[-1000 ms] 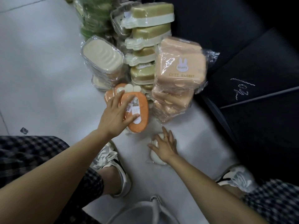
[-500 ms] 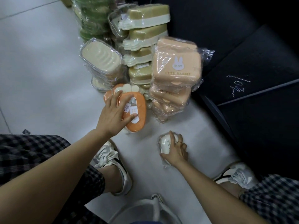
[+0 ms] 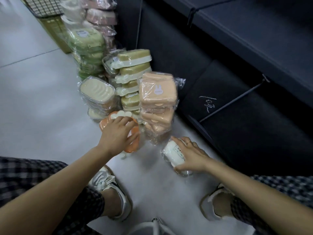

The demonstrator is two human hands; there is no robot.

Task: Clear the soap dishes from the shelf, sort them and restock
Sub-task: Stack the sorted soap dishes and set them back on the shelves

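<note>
Head view, looking down at the floor: the right hand point(image 3: 190, 155), right of centre, has its fingers and thumb curled around a white soap dish point(image 3: 174, 154) in clear wrap, held just above or on the pale floor point(image 3: 37, 102); which of the two cannot be told. A ring point(image 3: 189, 142) shows on one finger of that hand. Left of it, near the middle of the frame, the left hand point(image 3: 116, 134) lies on an orange carrot-shaped soap dish point(image 3: 133, 141), fingers spread over its top and thumb against its right edge; the dish has a white leafy end point(image 3: 121, 114) pointing toward the top of the frame. Just beside this dish on its right stands a leaning stack of peach soap dishes point(image 3: 158, 102) in plastic bags, the top one bearing a rabbit sticker point(image 3: 158, 90); the stack's lower bags come close to the white dish. Above the left hand sit a pile of cream oval dishes point(image 3: 97, 92) in wrap and, beside it, a stack of olive-and-white dishes point(image 3: 133, 65). Farther toward the upper left are green dishes point(image 3: 86, 39), pink ones point(image 3: 101, 16), and a wire basket point(image 3: 42, 5) at the corner. A dark shelf unit point(image 3: 237, 65) fills the right and upper right, with white handwriting point(image 3: 207, 103) on one panel. At the bottom edge, two white shoes point(image 3: 111, 189) and checked trousers point(image 3: 33, 175) frame the forearms.
</note>
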